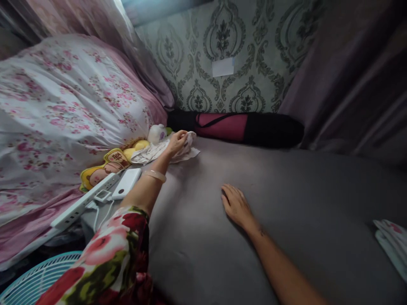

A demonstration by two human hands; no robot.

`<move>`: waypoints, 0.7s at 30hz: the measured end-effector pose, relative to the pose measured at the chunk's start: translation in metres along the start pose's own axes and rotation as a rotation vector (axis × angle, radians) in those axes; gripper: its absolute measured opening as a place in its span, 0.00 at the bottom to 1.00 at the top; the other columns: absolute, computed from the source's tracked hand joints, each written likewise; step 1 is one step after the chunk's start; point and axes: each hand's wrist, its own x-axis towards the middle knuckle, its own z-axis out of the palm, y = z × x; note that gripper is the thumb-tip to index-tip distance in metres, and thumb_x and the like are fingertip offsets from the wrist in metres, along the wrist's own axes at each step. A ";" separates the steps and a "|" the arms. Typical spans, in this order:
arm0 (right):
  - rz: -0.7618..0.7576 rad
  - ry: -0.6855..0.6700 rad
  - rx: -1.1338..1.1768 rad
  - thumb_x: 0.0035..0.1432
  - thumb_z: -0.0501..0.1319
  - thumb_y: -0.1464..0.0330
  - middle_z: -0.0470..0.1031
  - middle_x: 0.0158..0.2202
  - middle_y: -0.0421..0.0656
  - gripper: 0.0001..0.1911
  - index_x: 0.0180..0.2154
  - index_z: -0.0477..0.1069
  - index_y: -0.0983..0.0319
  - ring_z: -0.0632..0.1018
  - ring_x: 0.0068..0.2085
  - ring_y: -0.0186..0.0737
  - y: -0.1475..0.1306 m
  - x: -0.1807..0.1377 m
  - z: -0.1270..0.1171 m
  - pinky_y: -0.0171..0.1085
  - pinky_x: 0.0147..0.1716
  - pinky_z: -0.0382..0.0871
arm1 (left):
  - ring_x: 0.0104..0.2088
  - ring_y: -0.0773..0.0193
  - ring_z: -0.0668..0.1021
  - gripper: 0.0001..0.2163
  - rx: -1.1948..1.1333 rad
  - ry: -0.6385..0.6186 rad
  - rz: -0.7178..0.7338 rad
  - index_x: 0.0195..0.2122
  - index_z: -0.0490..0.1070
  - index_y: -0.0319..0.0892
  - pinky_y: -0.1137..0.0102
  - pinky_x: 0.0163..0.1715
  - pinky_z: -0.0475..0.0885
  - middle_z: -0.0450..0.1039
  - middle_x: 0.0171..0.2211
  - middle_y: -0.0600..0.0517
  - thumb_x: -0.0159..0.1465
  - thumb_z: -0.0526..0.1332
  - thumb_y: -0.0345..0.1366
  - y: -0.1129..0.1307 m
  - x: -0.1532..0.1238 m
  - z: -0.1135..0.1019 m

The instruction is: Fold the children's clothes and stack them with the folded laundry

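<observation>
Near the far left of the bed, my left hand [178, 143] is closed on a thin white patterned cloth [189, 153], which lies crumpled on the grey sheet [302, 224]. Part of the cloth spreads out to the left under my wrist. My right hand [237, 205] rests palm down on the sheet near the middle, its fingers stretched out and holding nothing. Just beyond the cloth sit a white plush toy [157, 134] and a yellow plush [137, 148].
A black and dark pink long bag [222, 127] lies along the wall. To the left are a yellow cartoon cushion [103, 171], a white power strip [85, 203], a white power bank [127, 183] and a blue fan [44, 275]. Folded fabric [392, 241] lies at the right edge.
</observation>
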 end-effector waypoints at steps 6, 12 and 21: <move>0.216 0.202 0.288 0.63 0.50 0.63 0.70 0.57 0.56 0.25 0.60 0.61 0.65 0.72 0.57 0.48 0.011 0.009 -0.002 0.50 0.56 0.66 | 0.29 0.68 0.70 0.14 -0.170 -0.302 0.205 0.39 0.72 0.37 0.75 0.29 0.64 0.70 0.28 0.53 0.63 0.56 0.43 0.058 -0.051 0.056; 0.237 0.453 0.412 0.59 0.58 0.59 0.63 0.61 0.55 0.35 0.64 0.51 0.60 0.68 0.59 0.50 0.029 0.013 -0.016 0.52 0.55 0.66 | 0.31 0.67 0.72 0.14 -0.093 -0.757 0.346 0.43 0.73 0.38 0.74 0.32 0.65 0.73 0.31 0.52 0.66 0.54 0.41 0.114 -0.104 0.080; 0.218 0.356 0.570 0.55 0.59 0.60 0.77 0.44 0.47 0.13 0.38 0.75 0.60 0.77 0.46 0.44 0.030 0.020 -0.061 0.43 0.50 0.68 | 0.32 0.66 0.73 0.16 -0.103 -0.812 0.326 0.46 0.73 0.39 0.74 0.32 0.67 0.74 0.34 0.52 0.61 0.62 0.43 0.118 -0.118 0.074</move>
